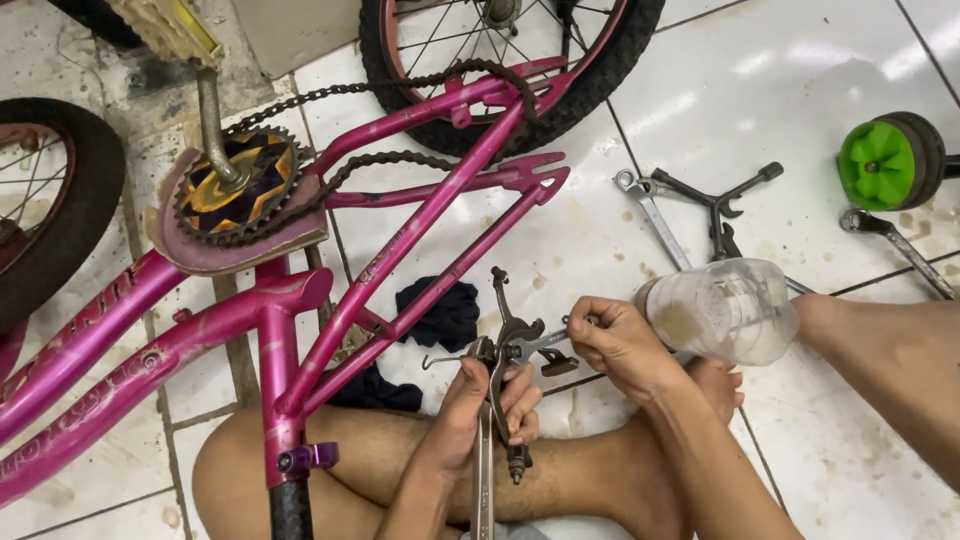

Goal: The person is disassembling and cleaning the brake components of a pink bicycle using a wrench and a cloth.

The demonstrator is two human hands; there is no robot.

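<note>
Down by the person's bare legs, both hands meet over a small metal brake caliper (508, 345), a dark, forked piece with curved arms. The left hand (478, 410) has its grip closed around the caliper's lower body together with a long wrench (484, 470), whose shaft runs straight down toward the bottom of the view. The caliper's long axis runs nearly upright in the picture, its top arm pointing away from the person toward the pink bicycle frame (400, 260). The right hand (620, 345) comes in from the right, its fingers pinched shut on a small fitting at the caliper's side, so the part lies just left of that hand and right above the left one. The left hand is the nearer, carrying the piece; the right only touches its flank.

Just beyond the right hand a clear plastic bottle (725, 310) lies on its side on the tiled floor (760, 90). Farther off rest a three-way socket wrench (718, 205), a spanner (655, 215) and a green training wheel (885, 160). A dark cloth (440, 310) lies under the frame.
</note>
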